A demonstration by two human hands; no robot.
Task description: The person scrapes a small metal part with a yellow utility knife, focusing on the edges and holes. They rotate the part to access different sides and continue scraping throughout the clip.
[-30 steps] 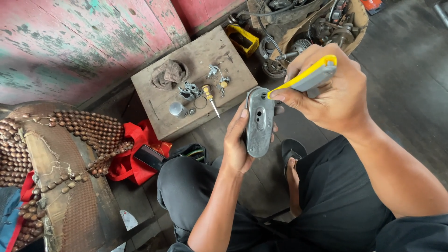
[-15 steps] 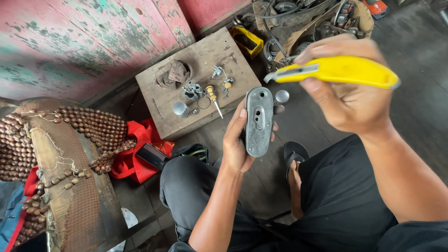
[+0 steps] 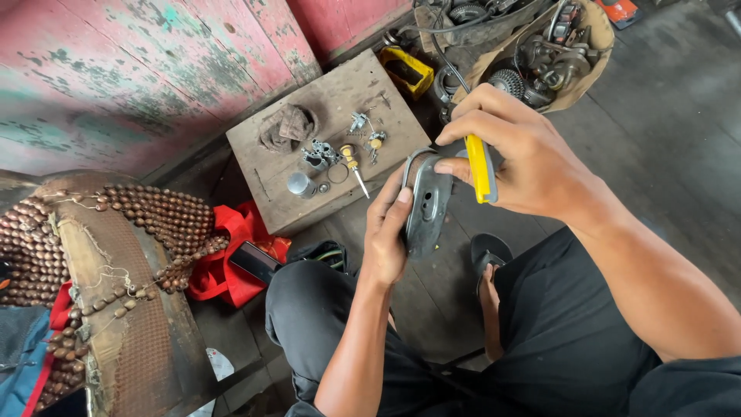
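L hand (image 3: pixel 386 235) grips grey metal cover (image 3: pixel 427 202), R hand (image 3: pixel 525 158) grips yellow cutter (image 3: pixel 480 167); sack (image 3: pixel 590 54) w/ engine parts (image 3: pixel 540 66).

Bare floor (image 3: pixel 656 131) to my right offers free passage. Ahead, the wooden block (image 3: pixel 324 154) carries small parts and a rag (image 3: pixel 285 127); the sack of parts (image 3: pixel 540 54) blocks beyond.
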